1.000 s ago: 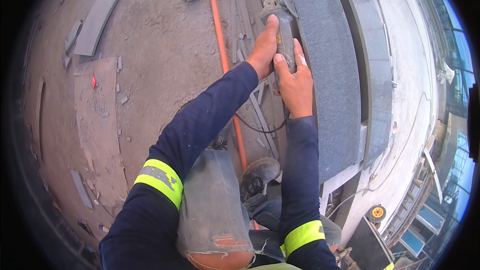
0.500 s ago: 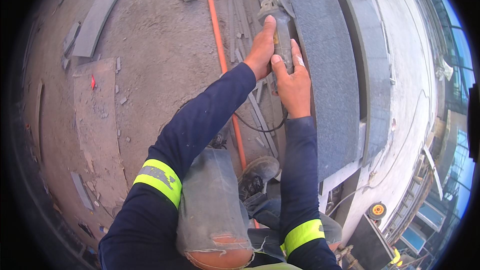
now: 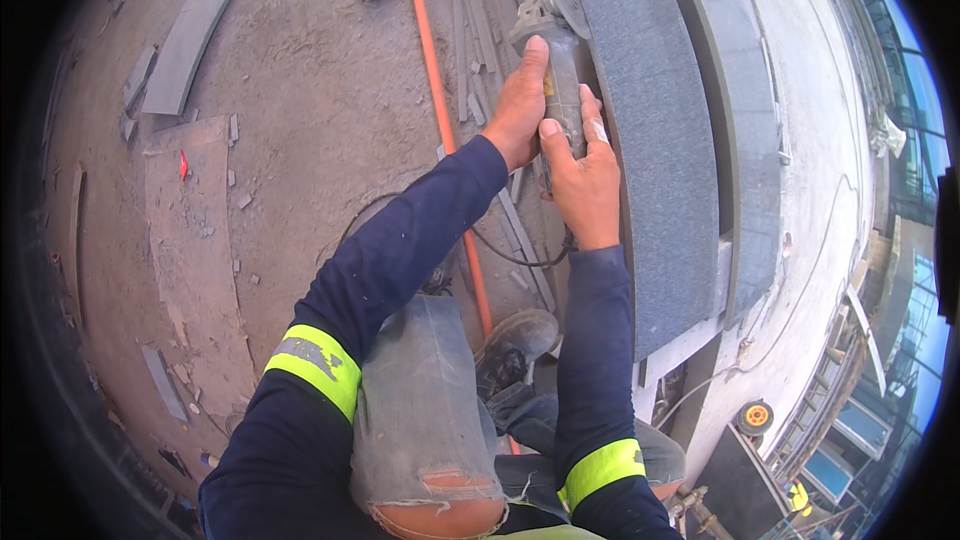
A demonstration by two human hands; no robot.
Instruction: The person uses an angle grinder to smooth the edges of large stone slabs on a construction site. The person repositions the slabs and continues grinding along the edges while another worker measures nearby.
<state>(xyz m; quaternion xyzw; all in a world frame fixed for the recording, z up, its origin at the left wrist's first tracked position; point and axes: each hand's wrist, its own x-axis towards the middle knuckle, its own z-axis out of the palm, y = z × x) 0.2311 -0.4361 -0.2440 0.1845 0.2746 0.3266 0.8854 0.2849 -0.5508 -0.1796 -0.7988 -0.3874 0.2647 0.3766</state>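
Observation:
Both my hands grip a dusty grey angle grinder (image 3: 562, 75). My left hand (image 3: 521, 105) is closed round its body just behind the gear head. Farther back, my right hand (image 3: 583, 175) wraps the rear of the body, with a white patch on one finger. The round cutting disc (image 3: 567, 2) stands upright against the left edge of a dark grey stone slab (image 3: 655, 160). Whether the disc touches the stone or is spinning, I cannot tell. From the grinder's back end a black cable (image 3: 520, 260) loops down and passes under my left sleeve.
An orange pipe (image 3: 432, 70) runs along the dusty ground left of the slab, beside thin stone strips (image 3: 475, 25). A second slab (image 3: 735, 130) lies to the right, past a dark gap. Loose slabs (image 3: 200, 35) lie far left. A wheel (image 3: 755, 418) stands at the lower right.
The grinder and both hands have shifted slightly back toward me along the slab's edge. The cable loop left of my sleeve shows more now. My grip stays the same.

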